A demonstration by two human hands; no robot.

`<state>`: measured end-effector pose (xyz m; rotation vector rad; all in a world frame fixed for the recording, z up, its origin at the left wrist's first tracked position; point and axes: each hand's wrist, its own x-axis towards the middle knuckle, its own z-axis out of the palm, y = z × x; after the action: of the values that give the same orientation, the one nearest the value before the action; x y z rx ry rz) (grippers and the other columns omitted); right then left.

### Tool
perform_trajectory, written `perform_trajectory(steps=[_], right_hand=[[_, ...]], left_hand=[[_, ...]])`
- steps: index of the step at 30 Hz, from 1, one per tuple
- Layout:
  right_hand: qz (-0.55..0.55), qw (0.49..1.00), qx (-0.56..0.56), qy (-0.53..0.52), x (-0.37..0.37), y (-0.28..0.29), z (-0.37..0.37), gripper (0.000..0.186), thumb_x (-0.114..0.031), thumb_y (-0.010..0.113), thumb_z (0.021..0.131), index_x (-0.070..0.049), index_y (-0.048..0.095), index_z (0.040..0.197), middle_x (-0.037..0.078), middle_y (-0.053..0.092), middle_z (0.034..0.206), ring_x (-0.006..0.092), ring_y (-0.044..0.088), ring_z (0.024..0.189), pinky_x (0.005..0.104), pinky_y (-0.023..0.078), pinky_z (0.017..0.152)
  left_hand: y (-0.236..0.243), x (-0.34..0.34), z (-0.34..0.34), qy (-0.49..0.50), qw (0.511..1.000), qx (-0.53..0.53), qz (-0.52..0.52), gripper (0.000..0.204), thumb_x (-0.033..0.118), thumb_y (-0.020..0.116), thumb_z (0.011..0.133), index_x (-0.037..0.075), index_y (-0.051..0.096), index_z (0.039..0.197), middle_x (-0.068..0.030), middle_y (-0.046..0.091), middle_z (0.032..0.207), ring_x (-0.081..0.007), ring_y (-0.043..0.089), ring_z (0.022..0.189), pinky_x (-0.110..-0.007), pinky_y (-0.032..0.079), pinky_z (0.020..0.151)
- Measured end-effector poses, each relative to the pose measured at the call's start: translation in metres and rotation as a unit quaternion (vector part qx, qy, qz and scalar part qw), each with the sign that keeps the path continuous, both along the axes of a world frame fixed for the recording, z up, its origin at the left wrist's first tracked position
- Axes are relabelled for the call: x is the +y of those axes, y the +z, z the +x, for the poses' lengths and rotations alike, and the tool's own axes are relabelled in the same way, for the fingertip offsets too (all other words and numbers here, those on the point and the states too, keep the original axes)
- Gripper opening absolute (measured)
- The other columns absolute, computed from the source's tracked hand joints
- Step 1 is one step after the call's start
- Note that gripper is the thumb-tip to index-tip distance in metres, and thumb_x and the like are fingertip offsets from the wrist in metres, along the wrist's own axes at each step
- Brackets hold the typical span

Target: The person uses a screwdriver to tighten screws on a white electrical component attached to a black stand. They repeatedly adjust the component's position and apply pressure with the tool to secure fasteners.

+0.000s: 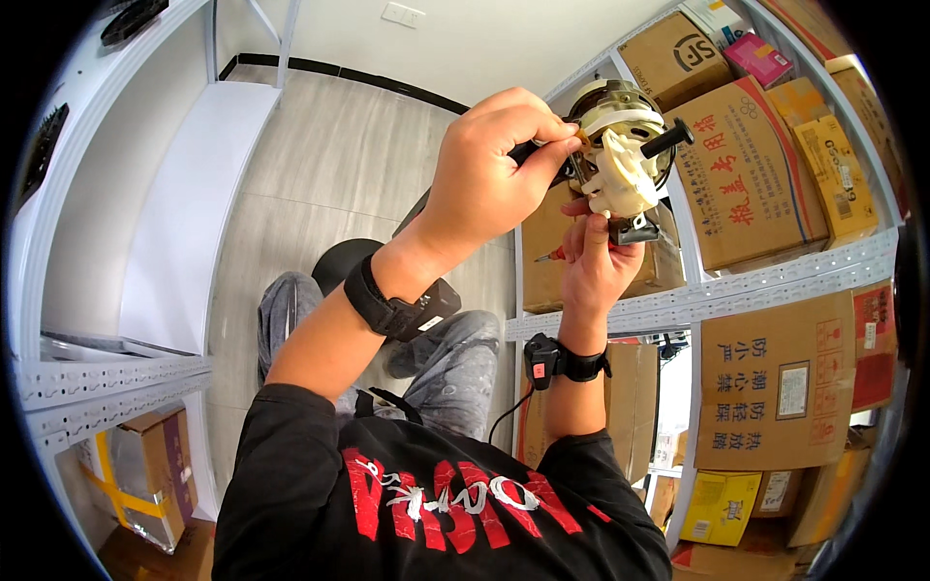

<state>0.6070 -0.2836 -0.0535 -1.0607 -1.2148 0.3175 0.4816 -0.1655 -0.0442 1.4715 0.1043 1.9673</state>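
Observation:
A mechanical assembly (620,169) with a cream plastic housing, a round metal rear part and a black post sticking out is held up at the upper right. My left hand (494,165) is closed at its upper left side, thumb and forefinger pinched at a small brownish part; exactly what they grip is hard to make out. My right hand (598,261) grips the assembly from below, near a dark block at its bottom. A small red object (551,254), possibly a tool, shows beside my right hand; whether that hand holds it is unclear.
Metal shelving (649,301) on the right holds several cardboard boxes (741,184). On the left stands a white shelf unit (174,213) with a wrapped box (136,479) low down and dark objects on top. A dark round seat (344,261) is on the tiled floor below.

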Motion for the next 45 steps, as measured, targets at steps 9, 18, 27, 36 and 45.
perform_trajectory(steps=[9,18,27,36,45], right_hand=[[0.005,1.0,0.023,-0.014,-0.003,0.002,-0.007,0.026,-0.018,0.068,0.097,0.001,0.061,0.114,0.016,0.073,0.092,0.0051,0.047,0.051,0.0206,0.037,0.045],[-0.007,1.0,0.014,-0.025,-0.002,0.006,-0.011,0.023,-0.017,0.065,0.098,0.0,0.059,0.114,0.017,0.071,0.093,0.0043,0.045,0.049,0.0203,0.035,0.044],[-0.01,0.999,0.025,-0.022,-0.002,0.008,-0.013,0.017,-0.011,0.062,0.099,-0.001,0.059,0.112,0.016,0.071,0.092,0.0045,0.045,0.049,0.0198,0.036,0.043],[-0.018,0.999,0.017,-0.02,-0.003,0.007,-0.011,0.012,-0.011,0.061,0.1,-0.004,0.057,0.108,0.014,0.068,0.089,0.0061,0.042,0.048,0.0228,0.033,0.043],[-0.05,0.998,-0.004,-0.034,-0.006,0.01,-0.013,0.012,-0.009,0.057,0.101,-0.004,0.056,0.111,0.017,0.069,0.094,0.0059,0.042,0.049,0.0225,0.035,0.044]], left_hand=[[-0.003,-0.003,-0.007,-0.163,0.983,0.032,-0.078,0.006,-0.005,0.069,0.088,-0.005,0.068,0.093,-0.008,0.067,0.096,-0.0146,0.066,0.089,-0.028,0.056,0.085],[-0.005,-0.006,-0.005,-0.133,0.988,0.038,-0.061,0.008,-0.006,0.07,0.085,-0.003,0.067,0.092,-0.007,0.066,0.094,-0.0135,0.065,0.086,-0.027,0.054,0.078],[-0.005,-0.011,0.011,0.082,0.997,0.011,-0.006,0.016,-0.005,0.077,0.077,0.002,0.066,0.085,-0.0075,0.067,0.084,-0.0193,0.065,0.075,-0.028,0.053,0.067],[-0.002,-0.01,0.007,-0.002,0.998,0.05,-0.042,0.02,-0.001,0.08,0.074,0.002,0.063,0.085,-0.0056,0.066,0.086,-0.017,0.066,0.077,-0.028,0.056,0.072],[0.004,0.003,-0.003,-0.078,0.985,0.121,-0.094,0.02,0.005,0.077,0.082,0.004,0.062,0.094,-0.0012,0.065,0.098,-0.0132,0.064,0.095,-0.032,0.056,0.087]])
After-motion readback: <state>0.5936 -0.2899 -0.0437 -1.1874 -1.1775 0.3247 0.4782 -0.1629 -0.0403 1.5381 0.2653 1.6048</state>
